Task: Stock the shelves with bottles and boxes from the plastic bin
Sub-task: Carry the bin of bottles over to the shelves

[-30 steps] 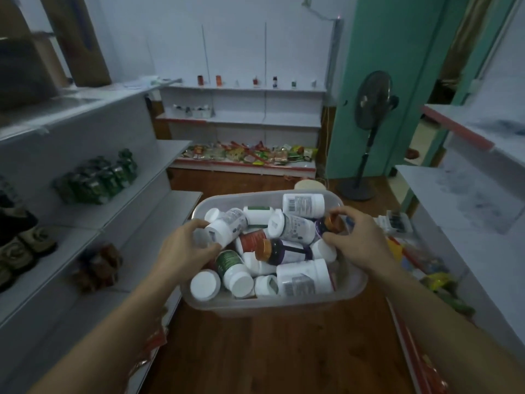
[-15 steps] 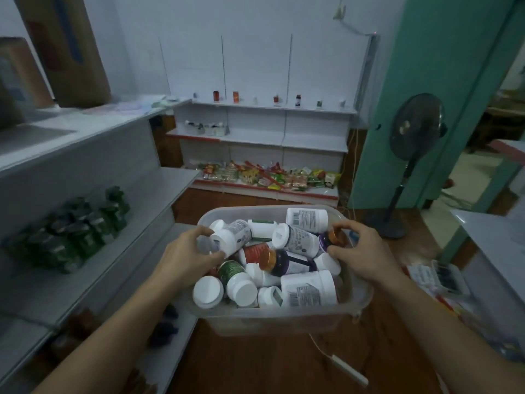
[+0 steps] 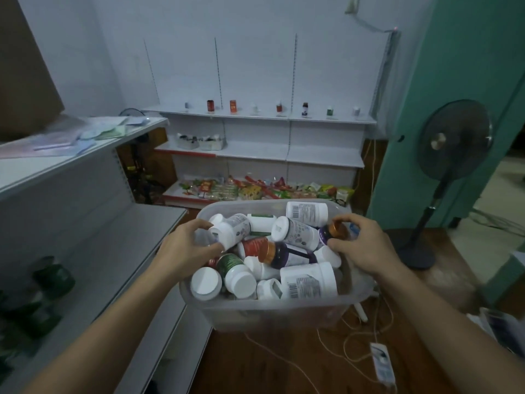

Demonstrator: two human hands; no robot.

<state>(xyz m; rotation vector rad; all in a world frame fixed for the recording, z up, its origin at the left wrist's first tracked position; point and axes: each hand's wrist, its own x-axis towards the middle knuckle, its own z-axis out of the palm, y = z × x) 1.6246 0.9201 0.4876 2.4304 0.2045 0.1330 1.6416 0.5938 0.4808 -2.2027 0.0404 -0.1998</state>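
Note:
A clear plastic bin (image 3: 272, 311) hangs in front of me, full of several white pill bottles lying on their sides, plus dark purple bottles with orange caps. My left hand (image 3: 181, 251) grips the bin's left rim, its fingers curled in against a white bottle (image 3: 233, 230). My right hand (image 3: 363, 245) grips the right rim, fingertips beside an orange-capped bottle (image 3: 333, 230). Ahead stands a white wall shelf unit (image 3: 312, 155) with a row of small bottles spaced along its top shelf.
A grey shelf unit (image 3: 119, 231) runs along my left, with green bottles (image 3: 54, 277) on it. Snack packets (image 3: 255, 189) fill the far unit's bottom shelf. A standing fan (image 3: 454, 140) is at the right by a green wall. Cables and an adapter (image 3: 380, 362) lie on the wooden floor.
Both hands keep the same hold on the bin. My view has swung left and up, and the far wall shelves have come closer; the right-hand shelves have left the view.

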